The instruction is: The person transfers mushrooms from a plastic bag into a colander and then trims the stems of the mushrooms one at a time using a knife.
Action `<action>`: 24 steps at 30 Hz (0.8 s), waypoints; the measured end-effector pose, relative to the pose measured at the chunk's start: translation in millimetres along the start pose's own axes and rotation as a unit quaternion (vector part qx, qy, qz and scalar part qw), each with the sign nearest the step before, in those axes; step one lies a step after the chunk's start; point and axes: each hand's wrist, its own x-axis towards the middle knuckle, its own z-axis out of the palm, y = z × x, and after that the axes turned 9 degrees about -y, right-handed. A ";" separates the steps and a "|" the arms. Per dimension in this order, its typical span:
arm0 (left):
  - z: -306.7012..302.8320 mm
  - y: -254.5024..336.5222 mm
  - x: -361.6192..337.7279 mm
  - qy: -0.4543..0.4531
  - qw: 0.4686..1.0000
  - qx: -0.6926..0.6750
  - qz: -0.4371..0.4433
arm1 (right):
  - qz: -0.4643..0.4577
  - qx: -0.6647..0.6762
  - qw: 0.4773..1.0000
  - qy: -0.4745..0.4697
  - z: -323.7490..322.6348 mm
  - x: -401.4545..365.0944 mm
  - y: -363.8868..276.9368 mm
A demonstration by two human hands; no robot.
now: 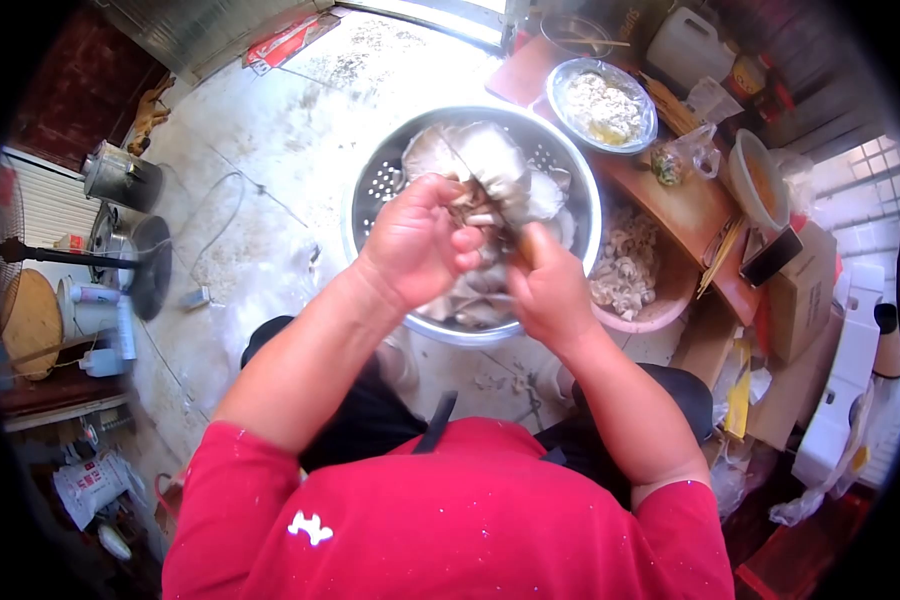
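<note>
A steel colander [580, 180] full of large pale oyster mushrooms [435, 152] stands in front of me. Over it, my left hand [415, 245] is closed around the stem end of an oyster mushroom cluster [478, 218]. My right hand [552, 290] is wrapped around the handle of a knife with a thin dark blade [487, 192]. The blade slants up and to the left, against or just above the cluster; contact is hard to make out. To the right, a pink basin [660, 318] holds small mushroom pieces [625, 265].
A low wooden table [650, 195] on the right bears a bowl of white food [602, 105], a pale bowl [760, 180], chopsticks and a phone [770, 256]. Cardboard boxes [805, 290] stand beside it. On the left are a fan [70, 252] and metal pots [120, 178].
</note>
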 end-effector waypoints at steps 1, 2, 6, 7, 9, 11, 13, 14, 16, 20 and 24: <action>-1.5 0.4 0.2 0.001 1.000 0.000 -0.001 | 0.000 0.001 1.000 0.000 0.8 1.3 -0.1; -3.2 1.3 0.7 0.008 1.000 -0.013 0.001 | -0.007 0.019 1.000 0.000 1.5 3.0 -0.2; -14.5 13.8 0.3 0.003 0.997 -0.073 0.022 | -0.017 0.083 0.996 -0.003 8.6 8.4 6.0; -18.1 17.9 0.1 0.004 0.997 -0.072 0.022 | -0.017 0.084 0.996 -0.003 10.3 7.8 8.8; -25.5 26.2 -0.4 -0.040 0.991 -0.121 0.051 | -0.058 0.077 0.995 -0.011 12.6 4.8 13.3; -29.9 32.0 0.1 -0.050 0.988 -0.130 0.065 | -0.056 0.083 0.995 -0.022 12.9 3.4 14.3; -30.7 39.8 -0.4 -0.029 0.986 -0.140 0.091 | -0.054 0.090 0.994 -0.032 11.8 1.3 14.6; -29.5 44.8 -1.2 -0.024 0.987 -0.129 0.091 | -0.037 0.084 0.995 -0.041 9.9 0.0 13.6; -27.3 48.8 -3.1 -0.013 0.987 -0.116 0.106 | -0.022 0.077 0.996 -0.049 9.8 -1.4 12.8; -28.3 49.0 -1.8 0.025 0.988 -0.061 0.141 | -0.019 0.123 0.992 -0.036 10.2 -3.9 8.2; -31.7 47.6 0.8 0.088 0.981 0.078 0.158 | -0.014 0.140 0.990 -0.028 9.6 -5.5 5.7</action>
